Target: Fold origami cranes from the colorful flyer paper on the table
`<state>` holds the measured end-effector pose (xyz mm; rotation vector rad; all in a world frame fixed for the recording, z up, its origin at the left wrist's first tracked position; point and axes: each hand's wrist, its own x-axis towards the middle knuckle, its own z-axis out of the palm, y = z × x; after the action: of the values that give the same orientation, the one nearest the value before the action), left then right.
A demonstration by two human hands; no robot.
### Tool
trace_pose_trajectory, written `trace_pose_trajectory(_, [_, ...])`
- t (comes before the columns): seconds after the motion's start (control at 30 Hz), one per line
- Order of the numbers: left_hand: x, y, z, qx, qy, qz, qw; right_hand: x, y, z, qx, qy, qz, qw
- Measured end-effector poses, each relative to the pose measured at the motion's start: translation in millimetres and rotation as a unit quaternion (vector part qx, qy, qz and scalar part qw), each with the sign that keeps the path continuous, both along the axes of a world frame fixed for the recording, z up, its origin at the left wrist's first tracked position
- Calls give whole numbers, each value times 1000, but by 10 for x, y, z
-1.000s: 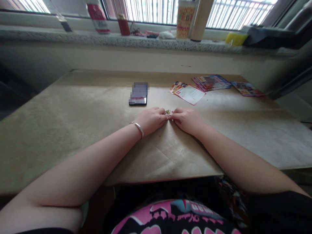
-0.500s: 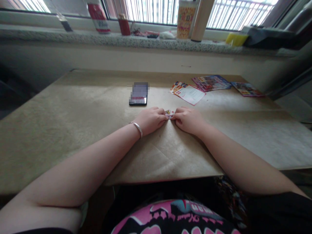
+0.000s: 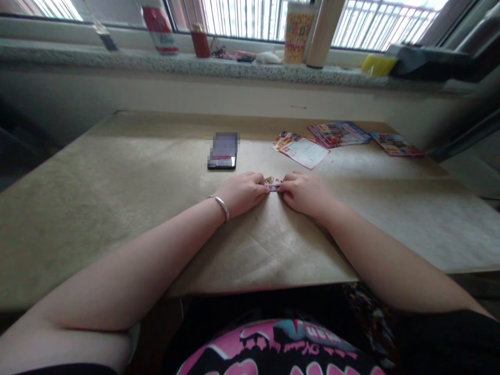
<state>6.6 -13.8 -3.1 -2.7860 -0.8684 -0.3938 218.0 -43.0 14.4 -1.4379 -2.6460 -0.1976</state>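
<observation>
Between my two hands, a small piece of printed paper lies low over the table, white with coloured patches and looking folded. My left hand, a silver bangle at its wrist, is closed on the paper's left end. On the opposite end, my right hand pinches it with thumb and fingers. Most of the paper is hidden under the fingertips. Just beyond my left hand rests a phone, its screen blurred.
A tan cloth-like cover spreads over the table. Printed cards lie behind my right hand, with colourful booklets and another booklet further right. Bottles, a patterned cup and a yellow item line the stone windowsill.
My fingertips have parted very slightly, so a little more of the paper shows between them. Nothing else on the table has moved.
</observation>
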Motion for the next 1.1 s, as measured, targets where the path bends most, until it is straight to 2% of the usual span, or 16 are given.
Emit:
trace_pose_trajectory(0.3, [18, -21, 41, -18, 19, 11, 1000, 94, 29, 12, -21, 42, 7, 999])
trace_pose_trajectory(0.53, [-27, -48, 107, -33, 38, 33, 998, 99, 26, 29, -20, 34, 17, 999])
trace_pose_trajectory(0.73, [-68, -31, 114, -52, 26, 5, 998, 146, 48, 27, -24, 46, 34, 998])
trace_pose_trajectory(0.9, [-67, -66, 183, -76, 61, 33, 995, 152, 55, 38, -22, 39, 44, 998])
trace_pose_trajectory(1.1, [-43, -82, 186, -62, 47, 35, 996, 128, 58, 29, -19, 35, 44, 998])
